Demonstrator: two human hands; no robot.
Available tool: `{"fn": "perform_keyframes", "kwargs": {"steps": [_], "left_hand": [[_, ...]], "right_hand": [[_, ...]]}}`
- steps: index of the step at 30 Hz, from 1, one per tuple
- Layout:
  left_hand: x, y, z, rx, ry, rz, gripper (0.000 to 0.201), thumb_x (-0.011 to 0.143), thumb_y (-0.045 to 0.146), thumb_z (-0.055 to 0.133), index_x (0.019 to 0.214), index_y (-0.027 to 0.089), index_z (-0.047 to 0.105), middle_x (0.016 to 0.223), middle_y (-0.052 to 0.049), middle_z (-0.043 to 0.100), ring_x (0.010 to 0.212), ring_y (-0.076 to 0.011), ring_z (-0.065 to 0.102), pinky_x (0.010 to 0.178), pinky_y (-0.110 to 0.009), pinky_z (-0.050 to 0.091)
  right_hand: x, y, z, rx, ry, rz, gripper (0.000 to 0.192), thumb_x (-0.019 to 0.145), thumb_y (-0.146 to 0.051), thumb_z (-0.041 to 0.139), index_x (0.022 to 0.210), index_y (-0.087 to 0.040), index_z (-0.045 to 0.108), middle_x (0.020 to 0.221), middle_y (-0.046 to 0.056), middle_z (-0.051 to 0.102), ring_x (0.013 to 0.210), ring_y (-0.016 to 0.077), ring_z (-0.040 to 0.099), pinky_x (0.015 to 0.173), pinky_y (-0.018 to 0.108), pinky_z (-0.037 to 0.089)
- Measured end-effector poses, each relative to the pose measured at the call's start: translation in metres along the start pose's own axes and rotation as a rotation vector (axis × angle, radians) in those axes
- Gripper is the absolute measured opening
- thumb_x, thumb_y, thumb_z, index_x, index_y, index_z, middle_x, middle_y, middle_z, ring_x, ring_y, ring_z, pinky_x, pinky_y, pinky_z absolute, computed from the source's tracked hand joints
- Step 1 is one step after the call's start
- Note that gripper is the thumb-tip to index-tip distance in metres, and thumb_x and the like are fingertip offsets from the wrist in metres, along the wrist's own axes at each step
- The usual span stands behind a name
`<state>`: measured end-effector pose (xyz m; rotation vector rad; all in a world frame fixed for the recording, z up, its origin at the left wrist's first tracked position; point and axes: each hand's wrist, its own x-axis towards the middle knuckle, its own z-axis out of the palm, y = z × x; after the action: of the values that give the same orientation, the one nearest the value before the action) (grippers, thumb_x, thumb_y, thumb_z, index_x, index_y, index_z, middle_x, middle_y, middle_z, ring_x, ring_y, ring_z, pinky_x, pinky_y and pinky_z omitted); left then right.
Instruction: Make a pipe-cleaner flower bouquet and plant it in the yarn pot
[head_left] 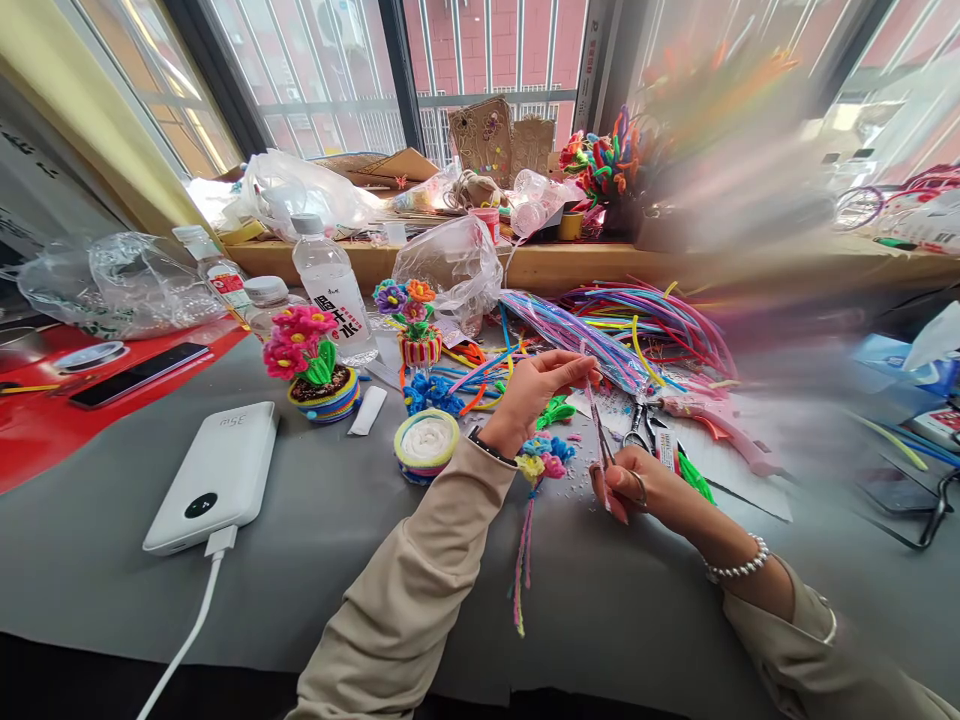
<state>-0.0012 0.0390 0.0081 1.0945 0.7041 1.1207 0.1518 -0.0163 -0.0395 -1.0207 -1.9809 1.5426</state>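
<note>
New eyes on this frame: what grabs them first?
Probably the bright pink flowers in a striped pot, left of centre, and the coloured strands heaped beyond the hands. Next, right of centre, the left hand holding a pink strand and the right hand holding scissors. The white power bank stands out at left.

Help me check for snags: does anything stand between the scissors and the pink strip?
Nothing visible: the scissors in the right hand lie close beside the pink strip, which the left hand pinches higher up.
</note>
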Motion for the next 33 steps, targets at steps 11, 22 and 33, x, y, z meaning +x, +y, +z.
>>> {"fn": "perform_keyframes", "kwargs": {"steps": [11, 22, 33], "left_hand": [[0.001, 0.0, -0.006, -0.062, 0.036, 0.014, 0.017, 0.065, 0.03, 0.066, 0.074, 0.016, 0.066, 0.071, 0.0, 0.067, 0.067, -0.0061, 0.057, 0.065, -0.017, 0.039], [0.0, 0.01, -0.006, -0.133, 0.087, 0.168, 0.014, 0.062, 0.028, 0.068, 0.072, 0.018, 0.065, 0.071, 0.002, 0.065, 0.063, -0.0045, 0.056, 0.06, -0.016, 0.041], [-0.047, 0.056, 0.001, 0.131, 0.152, 0.469, 0.009, 0.069, 0.029, 0.061, 0.072, 0.02, 0.063, 0.064, 0.004, 0.059, 0.058, -0.0046, 0.051, 0.058, -0.018, 0.041]], "right_hand": [[0.0, -0.008, -0.009, -0.114, 0.311, 0.197, 0.052, 0.066, -0.062, 0.05, 0.048, -0.014, 0.061, 0.035, -0.007, 0.026, 0.036, 0.0054, 0.023, 0.04, 0.022, 0.016], [-0.003, -0.011, -0.021, -0.437, 0.411, 0.389, 0.041, 0.061, -0.054, 0.06, 0.058, -0.014, 0.067, 0.036, -0.006, 0.034, 0.037, 0.0056, 0.027, 0.04, 0.021, 0.02], [-0.004, -0.006, -0.02, -0.423, 0.333, 0.298, 0.025, 0.069, -0.038, 0.056, 0.072, -0.016, 0.067, 0.047, 0.001, 0.058, 0.043, 0.0118, 0.051, 0.044, 0.022, 0.035]]}}
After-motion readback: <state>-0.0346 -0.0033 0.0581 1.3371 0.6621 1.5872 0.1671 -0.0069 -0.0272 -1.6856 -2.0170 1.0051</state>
